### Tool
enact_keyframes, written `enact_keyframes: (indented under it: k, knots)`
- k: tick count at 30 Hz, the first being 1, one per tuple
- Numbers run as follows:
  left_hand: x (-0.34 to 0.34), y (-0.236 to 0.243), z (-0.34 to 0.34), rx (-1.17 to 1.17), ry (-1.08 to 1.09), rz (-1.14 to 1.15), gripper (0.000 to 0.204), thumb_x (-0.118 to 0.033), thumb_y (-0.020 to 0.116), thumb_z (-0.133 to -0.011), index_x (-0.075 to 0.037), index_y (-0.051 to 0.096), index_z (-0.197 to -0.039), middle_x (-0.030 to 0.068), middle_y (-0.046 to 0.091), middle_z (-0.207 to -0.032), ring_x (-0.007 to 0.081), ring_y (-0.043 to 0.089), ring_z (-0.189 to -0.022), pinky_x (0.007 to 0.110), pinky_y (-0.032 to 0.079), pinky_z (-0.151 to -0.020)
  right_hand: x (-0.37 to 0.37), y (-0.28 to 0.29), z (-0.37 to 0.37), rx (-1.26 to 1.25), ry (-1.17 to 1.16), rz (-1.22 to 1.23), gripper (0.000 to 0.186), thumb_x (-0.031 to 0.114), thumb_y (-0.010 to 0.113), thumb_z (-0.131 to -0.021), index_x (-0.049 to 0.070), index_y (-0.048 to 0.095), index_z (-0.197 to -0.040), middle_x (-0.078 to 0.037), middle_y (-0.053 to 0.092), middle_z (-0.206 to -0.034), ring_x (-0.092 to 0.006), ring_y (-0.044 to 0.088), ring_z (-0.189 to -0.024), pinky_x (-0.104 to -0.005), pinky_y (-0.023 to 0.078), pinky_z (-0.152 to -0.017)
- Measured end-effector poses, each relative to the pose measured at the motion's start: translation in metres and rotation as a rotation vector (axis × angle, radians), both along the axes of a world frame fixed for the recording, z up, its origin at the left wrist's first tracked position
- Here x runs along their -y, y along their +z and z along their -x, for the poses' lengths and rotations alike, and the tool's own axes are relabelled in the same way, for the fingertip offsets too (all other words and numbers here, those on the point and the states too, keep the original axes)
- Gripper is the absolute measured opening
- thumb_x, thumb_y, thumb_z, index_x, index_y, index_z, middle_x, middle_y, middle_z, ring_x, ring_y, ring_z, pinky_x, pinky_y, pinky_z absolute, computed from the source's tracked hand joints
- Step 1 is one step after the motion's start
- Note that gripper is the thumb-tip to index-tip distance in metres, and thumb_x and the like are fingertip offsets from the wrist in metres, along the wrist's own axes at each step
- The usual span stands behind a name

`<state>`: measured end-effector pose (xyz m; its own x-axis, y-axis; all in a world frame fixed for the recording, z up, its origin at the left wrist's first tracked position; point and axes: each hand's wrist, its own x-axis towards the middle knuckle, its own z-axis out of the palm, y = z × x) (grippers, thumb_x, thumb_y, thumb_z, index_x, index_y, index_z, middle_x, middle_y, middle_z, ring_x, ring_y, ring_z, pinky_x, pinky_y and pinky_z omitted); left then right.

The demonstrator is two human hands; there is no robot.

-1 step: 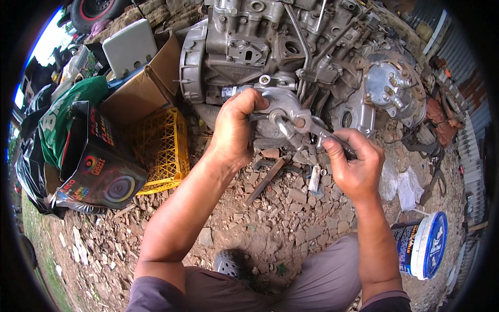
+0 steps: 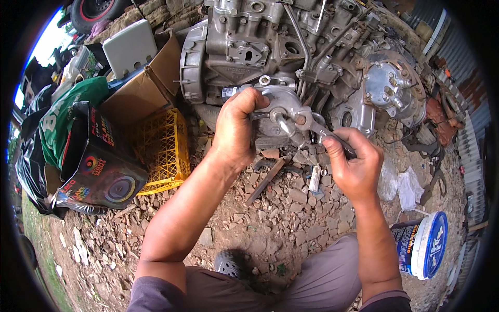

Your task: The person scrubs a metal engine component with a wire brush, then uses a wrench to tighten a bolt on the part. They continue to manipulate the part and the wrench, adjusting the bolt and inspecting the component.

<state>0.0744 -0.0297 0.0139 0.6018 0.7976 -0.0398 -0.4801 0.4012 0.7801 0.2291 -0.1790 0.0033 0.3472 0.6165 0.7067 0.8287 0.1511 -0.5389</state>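
Observation:
My left hand [image 2: 235, 125] is closed around the left side of a round grey cast-metal housing [image 2: 282, 98], its thumb on the upper face. A short bent metal pipe [image 2: 284, 126] comes out of the housing's front. My right hand [image 2: 357, 165] grips an open-end wrench [image 2: 318, 127] by its handle, thumb along the top. The wrench's jaw sits at a hex bolt head [image 2: 300, 120] on the housing's right side. My left fingers are mostly hidden behind the housing. Directly beyond my hands stands a large grey engine block [image 2: 221, 73].
To the left are a yellow plastic crate [image 2: 179, 151], an open cardboard box [image 2: 138, 92] and a black printed box [image 2: 106, 161]. A blue-lidded bucket [image 2: 435, 244] lies tilted at right. A white tube [image 2: 314, 178] and a flat bar [image 2: 265, 182] lie on the stony ground.
The wrench's jaw has shifted slightly at the bolt head, with a small movement of my right hand. My left hand keeps its hold on the housing.

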Motion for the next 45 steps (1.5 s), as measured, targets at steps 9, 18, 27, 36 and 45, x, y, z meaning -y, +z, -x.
enact_keyframes:
  k: [9, 18, 27, 36, 45]
  knots:
    - [0.021, -0.019, -0.017, 0.119, 0.229, 0.034, 0.031, -0.026, 0.056, -0.082, -0.003, 0.064, -0.102, 0.0116, 0.070, -0.102, 0.0261, 0.069, -0.098, 0.041, 0.053, -0.094, -0.008, -0.035, 0.036, -0.488, 0.040, -0.076, 0.019, 0.017, 0.068, -0.098, 0.003, 0.058, -0.106, -0.004, 0.067, -0.080, -0.0113, 0.062, -0.067, -0.0284, 0.049, -0.061]
    - [0.042, -0.012, -0.037, 0.204, 0.286, -0.029, 0.024, -0.017, 0.061, -0.085, -0.008, 0.054, -0.106, 0.0014, 0.059, -0.090, 0.0119, 0.052, -0.079, 0.029, 0.046, -0.071, -0.026, -0.050, 0.068, -0.680, 0.094, -0.071, 0.032, 0.031, 0.042, -0.110, 0.003, 0.054, -0.121, -0.008, 0.064, -0.095, -0.0162, 0.059, -0.084, -0.0318, 0.048, -0.075]
    - [0.025, -0.002, -0.003, 0.263, 0.281, -0.559, 0.048, -0.005, 0.059, -0.079, 0.002, 0.044, -0.124, 0.0107, 0.059, -0.110, 0.0165, 0.058, -0.097, 0.032, 0.050, -0.089, -0.024, -0.058, 0.010, -0.529, 0.444, 0.156, 0.024, 0.027, 0.046, -0.109, 0.005, 0.054, -0.115, 0.002, 0.051, -0.082, -0.0081, 0.045, -0.071, -0.0254, 0.039, -0.064]
    - [0.006, 0.001, 0.000, 0.160, 0.579, -1.402, 0.055, -0.004, 0.065, -0.063, 0.006, 0.048, -0.114, 0.0220, 0.061, -0.112, 0.0271, 0.061, -0.100, 0.037, 0.047, -0.094, -0.003, -0.018, -0.001, -1.034, 0.557, -0.031, 0.024, 0.027, 0.063, -0.101, 0.004, 0.062, -0.109, 0.004, 0.049, -0.072, -0.0020, 0.036, -0.053, -0.0208, 0.027, -0.045]
    - [0.009, -0.016, -0.018, 0.122, 0.534, -1.589, 0.057, -0.006, 0.072, -0.063, -0.005, 0.051, -0.116, 0.0159, 0.064, -0.113, 0.0329, 0.063, -0.099, 0.045, 0.043, -0.094, 0.000, -0.005, 0.009, -1.030, 0.525, 0.068, 0.031, 0.023, 0.064, -0.102, -0.001, 0.062, -0.121, 0.006, 0.049, -0.071, -0.0002, 0.037, -0.052, -0.0195, 0.028, -0.044]
